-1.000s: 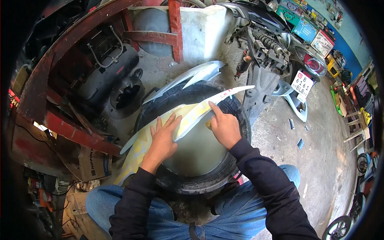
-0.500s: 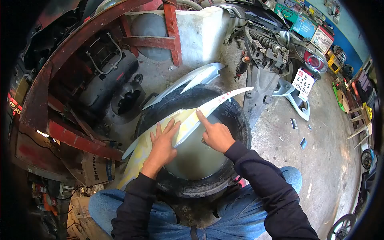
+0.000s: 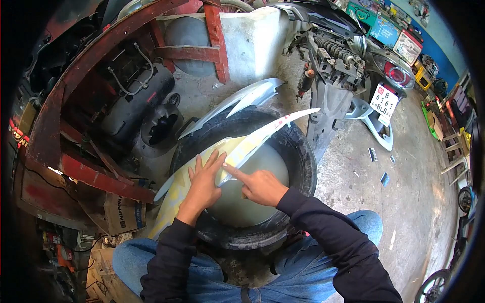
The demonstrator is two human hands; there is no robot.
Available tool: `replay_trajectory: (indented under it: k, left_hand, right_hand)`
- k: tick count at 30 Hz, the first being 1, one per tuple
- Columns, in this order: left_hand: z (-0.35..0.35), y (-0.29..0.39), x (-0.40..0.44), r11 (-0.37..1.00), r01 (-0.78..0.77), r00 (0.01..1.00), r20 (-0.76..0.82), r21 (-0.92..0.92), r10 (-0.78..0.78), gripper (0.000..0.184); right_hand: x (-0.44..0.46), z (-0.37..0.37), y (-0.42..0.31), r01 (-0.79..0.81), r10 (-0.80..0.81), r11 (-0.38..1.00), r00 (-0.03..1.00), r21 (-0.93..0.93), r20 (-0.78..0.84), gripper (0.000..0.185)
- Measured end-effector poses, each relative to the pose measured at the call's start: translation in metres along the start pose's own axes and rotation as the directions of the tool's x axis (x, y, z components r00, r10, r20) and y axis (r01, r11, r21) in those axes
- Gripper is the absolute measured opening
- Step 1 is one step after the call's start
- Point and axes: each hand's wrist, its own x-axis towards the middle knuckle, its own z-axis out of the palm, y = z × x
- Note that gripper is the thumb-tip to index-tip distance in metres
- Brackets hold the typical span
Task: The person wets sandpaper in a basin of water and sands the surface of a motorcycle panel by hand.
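Note:
A long curved panel (image 3: 252,139), white with yellow patches, lies slanting across a round black tub (image 3: 303,151) of cloudy water (image 3: 252,197). My left hand (image 3: 204,182) rests on the panel's middle with its fingers spread. Beside it, my right hand (image 3: 260,186) has its index finger stretched out to the panel near the left fingertips, and the other fingers are curled under; whether they hold something is hidden. A silver panel (image 3: 242,98) rests at the tub's far rim.
A partly dismantled motorcycle (image 3: 343,65) stands at the upper right. On the left are a red frame (image 3: 101,179) and a dark tank (image 3: 136,96). A cardboard piece (image 3: 121,214) lies at the lower left. Small blue pieces (image 3: 385,179) are on the floor at right.
My right hand has moved down and left along the panel, from its upper part to beside my left hand. My left hand has stayed nearly in place on the panel.

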Motion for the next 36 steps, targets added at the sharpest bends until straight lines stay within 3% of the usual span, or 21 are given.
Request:
replay_trajectory:
  k: [3,5,9,14,25,36]
  left_hand:
    - [-0.001,0.000,0.000,1.000,0.004,1.000,0.003,-0.008,-0.004,0.096]
    - [-0.002,0.001,-0.001,1.000,-0.002,1.000,0.004,-0.003,0.002,0.096]
    - [-0.002,0.001,-0.001,1.000,-0.004,1.000,0.006,0.009,0.004,0.096]
    - [-0.002,0.003,-0.001,1.000,0.006,1.000,0.007,-0.002,-0.006,0.094]
    - [-0.002,0.002,0.000,1.000,0.011,1.000,0.015,0.018,-0.011,0.094]
    - [-0.002,0.003,0.000,1.000,0.012,1.000,0.025,0.013,-0.012,0.097]
  right_hand:
    - [0.002,-0.004,0.005,0.023,-0.022,1.000,1.000,-0.010,0.013,0.081]
    - [0.005,-0.013,0.011,0.005,-0.015,0.985,0.998,-0.171,-0.060,0.078]
    - [0.010,-0.023,0.034,0.001,-0.037,0.976,0.987,-0.220,-0.159,0.075]
    - [0.013,-0.044,0.045,-0.178,0.135,0.942,0.977,-0.284,-0.166,0.079]
    - [0.020,-0.048,0.067,-0.228,0.180,0.944,0.961,-0.239,-0.208,0.080]
    - [0.012,-0.036,0.051,-0.180,0.156,0.972,0.975,-0.151,-0.160,0.083]
